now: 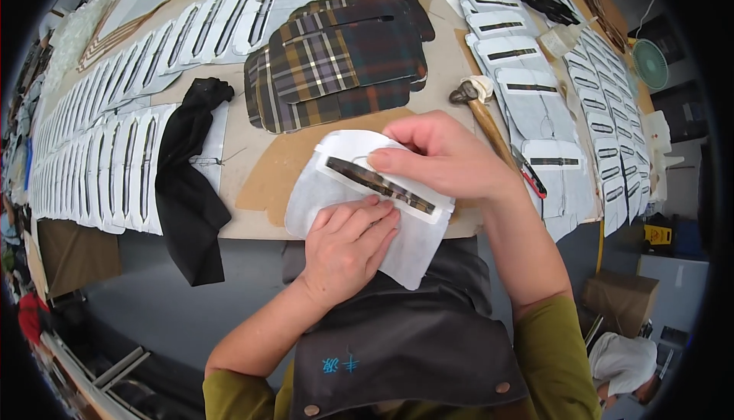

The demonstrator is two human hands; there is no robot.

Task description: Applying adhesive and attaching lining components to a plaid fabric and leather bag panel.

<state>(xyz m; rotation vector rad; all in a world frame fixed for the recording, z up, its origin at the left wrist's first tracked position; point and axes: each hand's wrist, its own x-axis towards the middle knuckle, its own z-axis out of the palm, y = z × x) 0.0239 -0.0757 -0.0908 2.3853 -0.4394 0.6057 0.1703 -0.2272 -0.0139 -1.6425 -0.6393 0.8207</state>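
Observation:
Between my hands is a white-backed fabric panel (413, 256) with rounded corners, tilted over the table's front edge. Across it runs a slanted slot framed in white, with a dark plaid strip (382, 184) showing inside. My right hand (440, 156) is closed at the panel's upper right edge, thumb on the white face and index finger bent behind. A thin curved line, like a thread, shows beside that thumb. Close together, my left hand's fingers (348, 240) press on the panel just below the slot; the left thumb is hidden.
Plaid fabric pieces (329, 64) are stacked beyond the panel, over brown card (264, 179). A hammer (489, 126) and red-handled snips (533, 175) lie right. Black cloth (191, 183) hangs over the front edge at left. Rows of similar slotted white panels (92, 160) cover both sides.

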